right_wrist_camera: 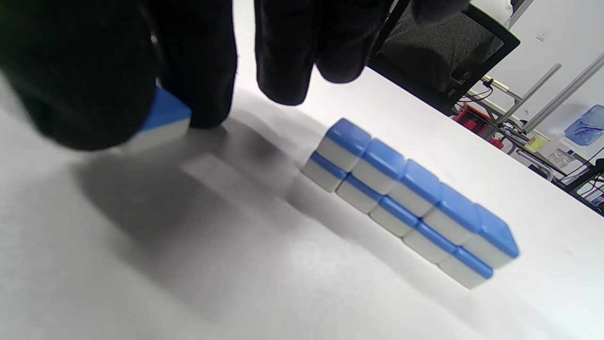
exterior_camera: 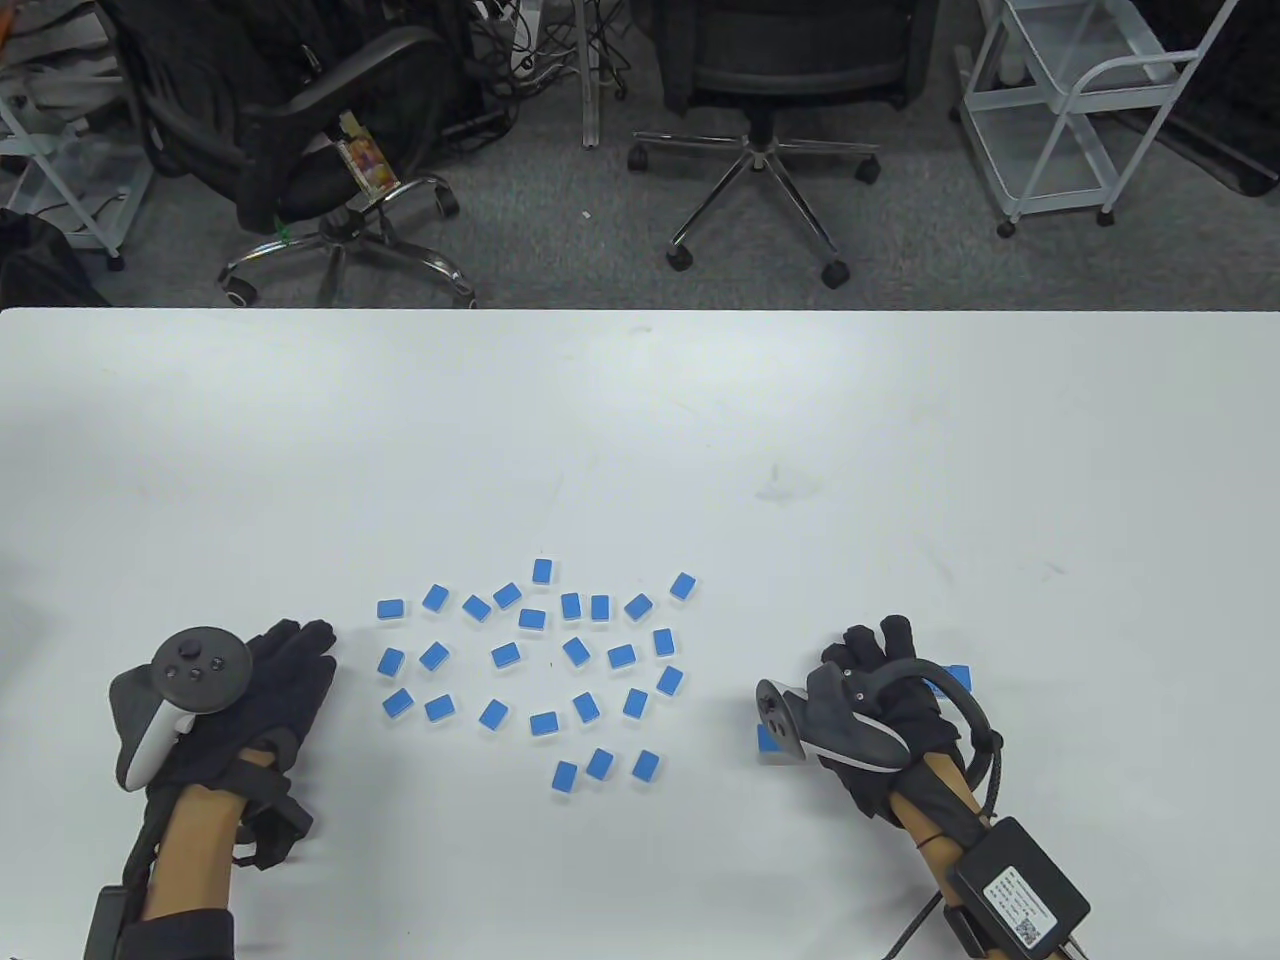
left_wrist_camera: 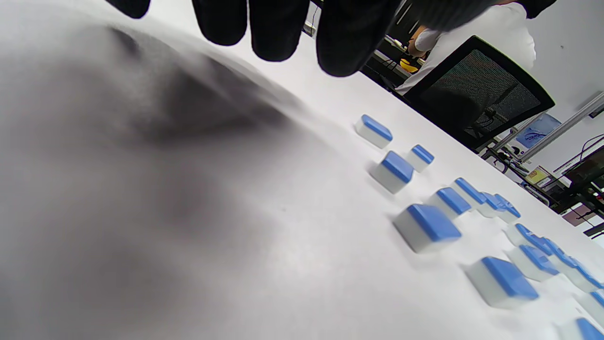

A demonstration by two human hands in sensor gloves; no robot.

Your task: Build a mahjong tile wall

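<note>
Several loose blue-backed mahjong tiles [exterior_camera: 577,651] lie scattered face down mid-table; the left wrist view shows them [left_wrist_camera: 432,224] to the right. My left hand [exterior_camera: 290,665] rests flat on the table left of them, fingers [left_wrist_camera: 278,28] straight and holding nothing. My right hand [exterior_camera: 875,665] is to their right, over a two-layer tile wall [right_wrist_camera: 410,203] five tiles long, of which only a blue end [exterior_camera: 955,678] shows from above. Thumb and finger of the right hand [right_wrist_camera: 198,71] pinch a single tile [right_wrist_camera: 165,120] on the table, a short gap left of the wall.
The white table [exterior_camera: 640,450] ends at a far edge, beyond which stand two office chairs [exterior_camera: 770,120] and a white cart [exterior_camera: 1070,110]. A black box with a cable [exterior_camera: 1020,885] is strapped to my right forearm.
</note>
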